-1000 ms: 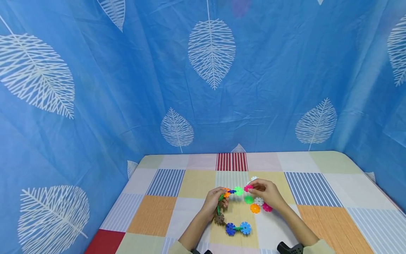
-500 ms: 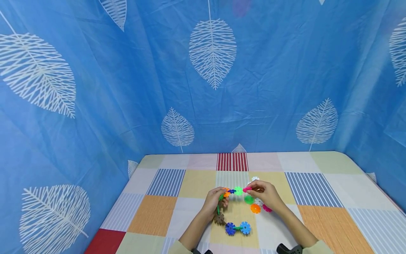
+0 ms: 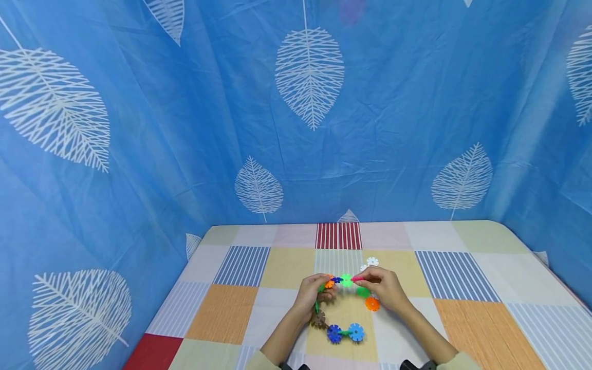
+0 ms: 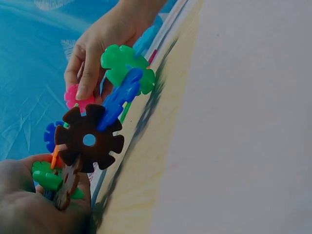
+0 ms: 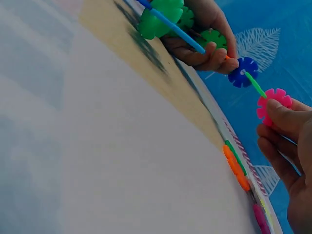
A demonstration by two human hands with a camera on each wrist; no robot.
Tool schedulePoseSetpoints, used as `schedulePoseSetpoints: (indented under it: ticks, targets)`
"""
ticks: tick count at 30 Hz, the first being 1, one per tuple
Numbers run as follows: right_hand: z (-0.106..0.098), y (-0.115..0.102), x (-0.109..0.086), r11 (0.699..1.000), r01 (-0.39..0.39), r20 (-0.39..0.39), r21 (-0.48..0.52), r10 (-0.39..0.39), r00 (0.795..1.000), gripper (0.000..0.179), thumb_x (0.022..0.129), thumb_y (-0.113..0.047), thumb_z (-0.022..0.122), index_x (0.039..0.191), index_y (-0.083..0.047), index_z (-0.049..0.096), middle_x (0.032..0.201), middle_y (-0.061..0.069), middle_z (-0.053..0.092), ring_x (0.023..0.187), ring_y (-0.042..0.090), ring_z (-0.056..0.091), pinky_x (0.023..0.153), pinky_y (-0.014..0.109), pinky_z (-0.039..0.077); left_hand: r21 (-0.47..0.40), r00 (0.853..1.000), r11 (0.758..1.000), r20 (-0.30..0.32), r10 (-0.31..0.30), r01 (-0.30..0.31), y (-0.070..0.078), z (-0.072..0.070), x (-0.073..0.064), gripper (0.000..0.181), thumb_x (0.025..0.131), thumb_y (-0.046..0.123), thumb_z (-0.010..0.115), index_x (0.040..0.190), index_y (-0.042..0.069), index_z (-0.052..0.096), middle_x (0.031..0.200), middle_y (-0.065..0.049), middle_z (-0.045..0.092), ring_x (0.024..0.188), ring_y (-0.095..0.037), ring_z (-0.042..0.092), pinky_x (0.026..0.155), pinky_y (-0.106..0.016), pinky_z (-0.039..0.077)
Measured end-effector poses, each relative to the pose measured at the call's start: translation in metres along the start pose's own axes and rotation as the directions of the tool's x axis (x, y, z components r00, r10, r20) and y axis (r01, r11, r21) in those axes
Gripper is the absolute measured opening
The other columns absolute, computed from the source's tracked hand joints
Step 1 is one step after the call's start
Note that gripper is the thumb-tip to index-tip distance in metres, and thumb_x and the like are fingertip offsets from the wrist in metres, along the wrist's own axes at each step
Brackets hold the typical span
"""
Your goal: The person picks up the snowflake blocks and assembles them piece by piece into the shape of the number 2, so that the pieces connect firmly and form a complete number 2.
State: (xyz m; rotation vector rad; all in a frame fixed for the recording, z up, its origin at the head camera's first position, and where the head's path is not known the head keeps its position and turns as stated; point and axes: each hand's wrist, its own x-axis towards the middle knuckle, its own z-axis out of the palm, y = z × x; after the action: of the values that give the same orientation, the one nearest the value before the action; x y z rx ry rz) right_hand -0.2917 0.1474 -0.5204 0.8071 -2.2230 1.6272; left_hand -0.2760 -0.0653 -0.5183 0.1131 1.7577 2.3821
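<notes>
A chain of slotted, flower-shaped plastic discs curves between and below both hands. My left hand grips the chain near an orange disc. Beyond that come a small dark blue disc and a light green disc. Between thumb and fingertips, my right hand pinches a pink disc, whose edge meets the light green one. From the left hand the other end runs down through brown discs, a blue disc and a light blue disc. Fingers partly hide the gripped pieces.
Loose discs lie by the right hand: white, green, orange and, in the right wrist view, a magenta disc. A patchwork cloth covers the table. Blue leaf-print curtains surround it.
My right hand has moved left and slightly down, bringing the pink disc from apart to touching the light green disc. My left hand keeps its hold on the chain with barely any shift.
</notes>
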Motion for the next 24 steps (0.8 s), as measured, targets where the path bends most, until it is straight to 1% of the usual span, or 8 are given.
schedulePoseSetpoints:
  ticks: [4,9,13,16,18,20,22,24]
  targets:
    - [0.004,0.000,-0.003,1.000,0.012,-0.027,-0.012,-0.012,1.000,0.012,0.076,0.000,0.071,0.078,-0.011,0.069,0.079,-0.001,0.066,0.072,0.011,0.063,0.065,0.022,0.053,-0.012,1.000,1.000,0.009,0.006,-0.006,0.000,-0.001,-0.001,0.023,0.092,0.010,0.052,0.097,-0.011,0.060,0.069,-0.009,0.065,0.058,-0.011,0.063,0.059,-0.022,0.054]
    - [0.008,-0.005,-0.005,0.997,0.067,-0.065,-0.031,-0.069,0.995,0.015,0.074,0.010,0.069,0.078,-0.004,0.068,0.076,0.006,0.065,0.070,0.017,0.063,0.064,0.023,0.054,-0.009,1.000,1.000,0.014,-0.002,0.002,0.000,0.000,-0.001,0.023,0.092,0.010,0.053,0.096,-0.012,0.060,0.072,-0.012,0.066,0.059,-0.012,0.064,0.064,-0.026,0.055]
    - [0.008,-0.004,-0.006,0.997,0.075,-0.065,-0.035,-0.078,0.995,0.014,0.075,0.006,0.070,0.079,-0.008,0.070,0.076,0.001,0.065,0.072,0.014,0.062,0.066,0.022,0.053,0.004,1.000,1.000,0.016,0.004,-0.005,0.000,0.001,-0.001,0.024,0.092,0.010,0.053,0.097,-0.013,0.060,0.073,-0.013,0.066,0.060,-0.012,0.064,0.064,-0.026,0.055]
    - [0.006,0.001,-0.005,0.996,0.085,-0.058,-0.029,-0.086,0.995,0.014,0.077,0.002,0.070,0.081,-0.011,0.070,0.078,-0.002,0.064,0.074,0.011,0.062,0.066,0.020,0.053,0.010,1.000,1.000,0.026,-0.006,0.006,0.000,0.000,-0.001,0.024,0.093,0.010,0.052,0.098,-0.012,0.060,0.074,-0.015,0.066,0.060,-0.012,0.064,0.063,-0.025,0.055]
    - [0.004,0.004,-0.004,0.995,0.100,-0.051,-0.025,-0.101,0.994,0.013,0.078,0.000,0.070,0.083,-0.012,0.071,0.080,-0.002,0.064,0.074,0.011,0.062,0.066,0.021,0.053,0.016,0.998,1.000,0.054,-0.027,0.026,0.000,0.000,0.000,0.023,0.093,0.011,0.051,0.098,-0.010,0.059,0.078,-0.018,0.067,0.062,-0.013,0.065,0.063,-0.026,0.055]
    - [0.001,0.006,-0.003,0.994,0.106,-0.041,-0.019,-0.107,0.993,0.014,0.079,-0.001,0.069,0.087,-0.011,0.071,0.082,-0.001,0.065,0.074,0.012,0.061,0.065,0.020,0.052,0.022,0.994,0.998,0.090,-0.062,0.060,0.001,-0.002,0.003,0.021,0.093,0.012,0.050,0.096,-0.007,0.058,0.082,-0.019,0.067,0.063,-0.014,0.065,0.063,-0.027,0.055]
    - [-0.001,0.005,-0.002,0.993,0.112,-0.023,-0.023,-0.113,0.993,0.015,0.080,0.001,0.067,0.092,-0.008,0.072,0.085,0.002,0.066,0.075,0.013,0.061,0.063,0.020,0.052,0.064,0.987,0.992,0.117,-0.113,0.106,0.003,-0.004,0.006,0.018,0.092,0.014,0.051,0.092,-0.003,0.058,0.083,-0.017,0.067,0.065,-0.015,0.065,0.063,-0.026,0.055]
    - [-0.004,0.002,-0.002,0.993,0.114,-0.003,-0.024,-0.114,0.993,0.017,0.081,0.004,0.066,0.094,-0.004,0.071,0.087,0.006,0.067,0.075,0.016,0.061,0.062,0.020,0.051,0.130,0.979,0.980,0.113,-0.168,0.153,0.005,-0.007,0.009,0.019,0.090,0.019,0.052,0.089,0.001,0.058,0.083,-0.011,0.066,0.067,-0.014,0.064,0.060,-0.024,0.053]
